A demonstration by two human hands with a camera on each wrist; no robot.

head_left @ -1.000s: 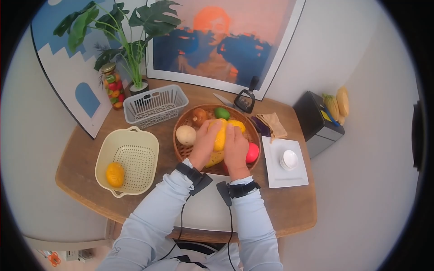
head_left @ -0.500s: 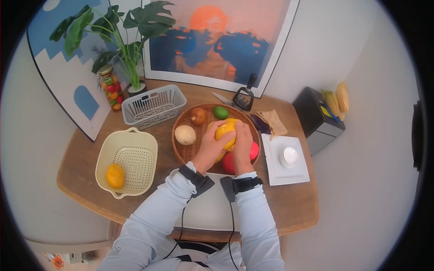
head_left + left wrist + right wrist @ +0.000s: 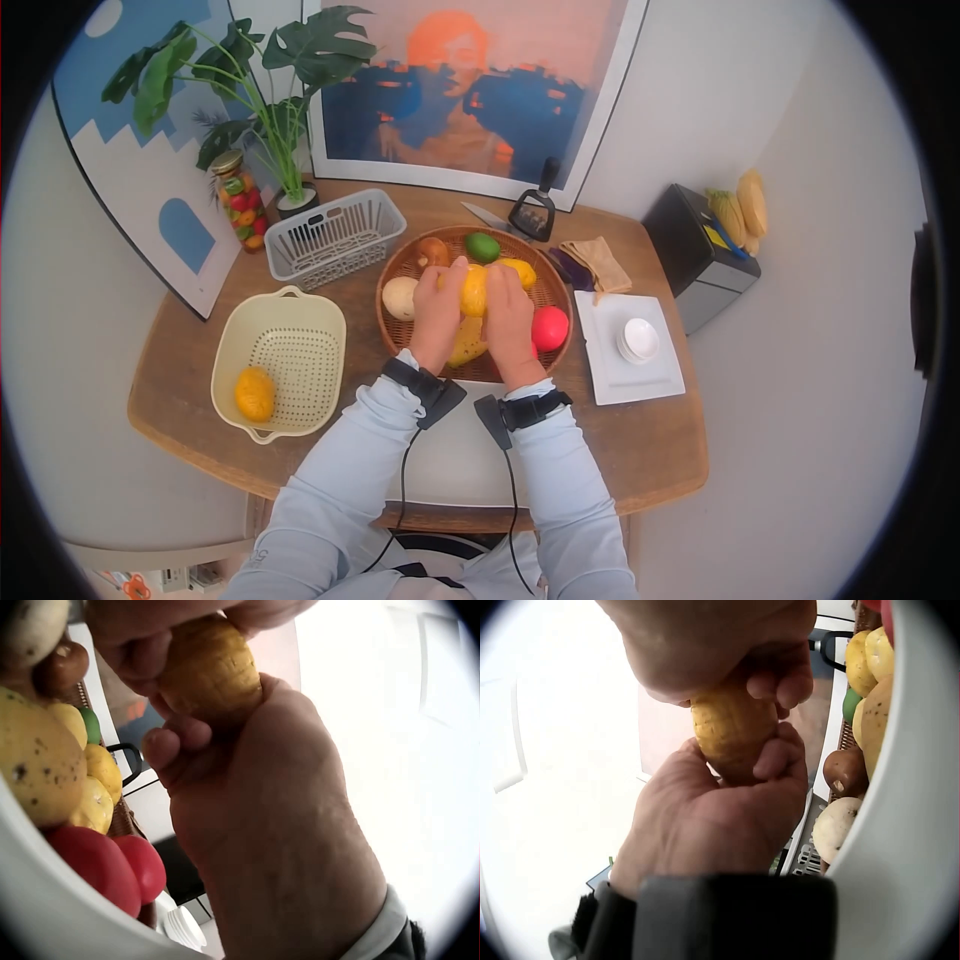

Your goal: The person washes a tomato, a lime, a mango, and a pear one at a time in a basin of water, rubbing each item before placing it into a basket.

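Observation:
Both hands hold one yellow fruit (image 3: 474, 290) between them, above a round wicker basket (image 3: 547, 290). My left hand (image 3: 437, 312) grips its left side and my right hand (image 3: 510, 318) its right side, fingers curled in. In the left wrist view the fruit (image 3: 214, 671) shows a ridged, lumpy skin between the palms. Around it in the basket are a white round vegetable (image 3: 400, 298), a brown onion-like one (image 3: 432, 252), a green fruit (image 3: 483, 247), a red one (image 3: 550, 328) and more yellow fruit (image 3: 518, 271).
A cream colander (image 3: 318, 345) with a yellow fruit (image 3: 254, 393) stands at left, a grey basket (image 3: 335, 235) behind it. At right lie a white plate (image 3: 635, 382) with small white dishes (image 3: 638, 340) and a cloth (image 3: 600, 268). Behind the wicker basket are a knife (image 3: 483, 215) and black-handled tool (image 3: 533, 213).
The hands have shifted a little left with the fruit. The left fingers, across the fruit's front half a second ago, are back at its left side, and the fruit looks turned.

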